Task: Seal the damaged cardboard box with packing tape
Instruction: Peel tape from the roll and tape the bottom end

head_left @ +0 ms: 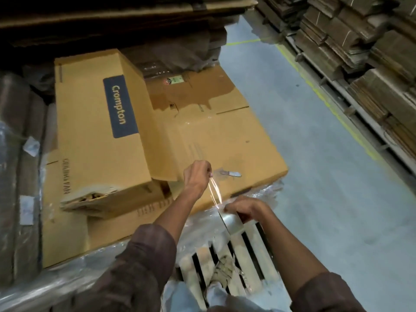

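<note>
A tan Crompton cardboard box [94, 131] lies on a stack of flat cardboard [216, 136], its near corner crushed and torn open [90, 198]. My right hand [245, 209] grips a roll of clear packing tape [233, 222] just off the stack's near edge. My left hand [197, 176] pinches the free end of the tape strip [215, 193], which stretches taut from the roll up to my fingers. The left hand hovers beside the box's damaged end, apart from it.
A small knife [229, 174] lies on the flat cardboard just right of my left hand. A wooden pallet [243, 251] with plastic wrap sits below my hands. Grey floor [315, 154] runs to the right, bordered by stacks of flattened cardboard [360, 52]. Wrapped bundles [18, 154] stand at left.
</note>
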{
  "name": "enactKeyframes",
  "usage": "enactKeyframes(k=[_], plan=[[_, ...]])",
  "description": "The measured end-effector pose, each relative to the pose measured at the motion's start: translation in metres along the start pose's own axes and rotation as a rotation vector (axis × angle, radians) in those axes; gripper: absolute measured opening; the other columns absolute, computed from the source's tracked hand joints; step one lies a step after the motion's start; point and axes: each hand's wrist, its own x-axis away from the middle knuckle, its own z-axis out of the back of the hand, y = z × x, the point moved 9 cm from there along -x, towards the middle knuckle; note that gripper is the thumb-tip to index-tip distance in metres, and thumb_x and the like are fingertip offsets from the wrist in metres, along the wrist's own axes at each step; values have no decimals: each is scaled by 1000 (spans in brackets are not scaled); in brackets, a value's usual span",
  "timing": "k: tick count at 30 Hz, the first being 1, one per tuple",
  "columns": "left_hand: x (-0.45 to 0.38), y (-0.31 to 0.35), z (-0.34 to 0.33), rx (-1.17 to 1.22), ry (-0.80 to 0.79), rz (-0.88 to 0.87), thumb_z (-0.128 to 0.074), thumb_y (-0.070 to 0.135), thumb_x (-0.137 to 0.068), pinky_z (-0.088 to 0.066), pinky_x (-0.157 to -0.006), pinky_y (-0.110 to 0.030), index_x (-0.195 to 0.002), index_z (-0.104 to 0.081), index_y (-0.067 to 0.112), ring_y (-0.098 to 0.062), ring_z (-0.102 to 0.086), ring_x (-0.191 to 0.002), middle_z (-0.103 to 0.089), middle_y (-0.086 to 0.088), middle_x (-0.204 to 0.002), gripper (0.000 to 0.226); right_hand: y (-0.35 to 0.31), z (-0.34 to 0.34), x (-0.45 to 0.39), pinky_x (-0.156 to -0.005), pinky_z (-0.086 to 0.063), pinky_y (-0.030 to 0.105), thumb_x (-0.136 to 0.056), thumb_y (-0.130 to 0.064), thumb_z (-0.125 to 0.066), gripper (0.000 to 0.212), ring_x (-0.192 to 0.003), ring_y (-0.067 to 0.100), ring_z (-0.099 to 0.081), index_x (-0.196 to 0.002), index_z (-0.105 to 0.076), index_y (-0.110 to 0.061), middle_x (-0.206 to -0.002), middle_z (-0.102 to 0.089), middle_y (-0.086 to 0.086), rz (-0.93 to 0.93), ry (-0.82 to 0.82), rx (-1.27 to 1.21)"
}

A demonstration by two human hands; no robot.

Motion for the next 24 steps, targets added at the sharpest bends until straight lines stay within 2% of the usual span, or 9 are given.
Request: enactKeyframes(k=[5, 7, 10, 12, 14, 17, 19, 21, 24], plan=[[-30, -28, -70, -44, -108, 30, -71, 14, -92, -45, -73, -28, -102, -69, 19, -23, -66, -92, -74, -1, -93, 12, 34, -7, -49, -61, -50, 28, -84, -37, -73, 33, -67, 21, -57, -95, -64, -7, -80, -60, 7, -70, 27, -38], [-38, -32, -88, -92, -128, 19, -73, 16, -90, -51, -78, -33, -100, -64, 20, -27, -66, -90, -69, -3, -90, 15, 40, -13, -64, -56, -44, 26, -86, -36, -73, 33, -56, 20, -51, -91, -62, -6, -67, -55, 7, -81, 16, -26], [-44, -34, -103, -173, -119, -9, -66, 8, -91, -52, -72, -35, -92, -60, 18, -29, -65, -81, -67, -3, -83, 12, 44, -17, -78, -51, -38, 24, -89, -34, -71, 33, -49, 17, -43, -96, -60, -3, -62, -48, 7, -96, 2, -37], [-45, -36, -112, -211, -137, -25, -65, 8, -92, -47, -66, -33, -90, -58, 17, -28, -65, -79, -71, -2, -83, 11, 47, -21, -84, -51, -36, 24, -92, -33, -69, 38, -51, 17, -43, -106, -59, 1, -66, -50, 8, -106, -16, -39], [-45, -38, -120, -255, -171, -41, -68, 12, -93, -44, -63, -32, -92, -57, 18, -27, -68, -81, -75, 0, -86, 12, 50, -25, -89, -53, -37, 26, -94, -33, -67, 47, -56, 17, -45, -120, -57, 6, -78, -56, 12, -115, -36, -49], [-44, -38, -123, -350, -173, -102, -68, 15, -94, -49, -64, -32, -102, -58, 16, -27, -68, -85, -75, 1, -94, 13, 52, -31, -94, -62, -43, 30, -97, -35, -65, 50, -67, 19, -51, -126, -59, 6, -100, -58, 16, -121, -57, -82], [-42, -39, -120, -430, -145, -141, -69, 27, -95, -51, -66, -34, -111, -59, 13, -27, -64, -91, -70, -4, -103, 23, 55, -34, -97, -69, -45, 33, -97, -36, -65, 45, -72, 21, -51, -121, -62, 2, -100, -58, 17, -125, -66, -101], [-44, -47, -114, -447, -117, -110, -74, 43, -87, -50, -68, -38, -120, -57, 12, -28, -56, -106, -56, -9, -121, 48, 60, -36, -102, -70, -44, 33, -95, -36, -66, 45, -68, 21, -49, -119, -64, 2, -90, -57, 15, -134, -64, -116], [-46, -59, -117, -409, -171, -62, -77, 48, -81, -53, -79, -40, -130, -47, 14, -29, -48, -116, -47, -12, -130, 67, 66, -36, -107, -71, -45, 33, -93, -38, -68, 51, -68, 21, -49, -123, -63, 3, -88, -57, 14, -143, -60, -129]])
